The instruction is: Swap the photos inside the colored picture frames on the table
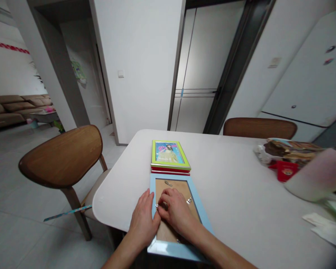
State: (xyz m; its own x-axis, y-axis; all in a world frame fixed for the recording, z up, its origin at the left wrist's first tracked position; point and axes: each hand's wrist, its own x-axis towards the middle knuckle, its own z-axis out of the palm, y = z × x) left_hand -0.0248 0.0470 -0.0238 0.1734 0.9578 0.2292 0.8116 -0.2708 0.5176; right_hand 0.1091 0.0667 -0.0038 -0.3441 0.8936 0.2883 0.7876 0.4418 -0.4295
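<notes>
A light blue picture frame [199,205] lies face down near the table's front edge, its brown backing board [182,185] showing. My left hand [143,216] grips its left side, thumb by the inner edge. With bent fingers, my right hand [177,210] pinches at a small metal clip [156,206] on that same side; the fingertips partly hide it. Another metal clip [189,200] sits on the right side of the backing, and a metal hanger [168,183] is at the far end. Just beyond lies a green picture frame [187,161] with a picture of a figure in a dress, stacked on red frames [170,171].
The white table [235,209] carries a crumpled package [289,149], a red packet [287,171], a pinkish-white cylinder [317,175] and white tissue [322,226] on the right. Wooden chairs [64,157] stand at the left and far side.
</notes>
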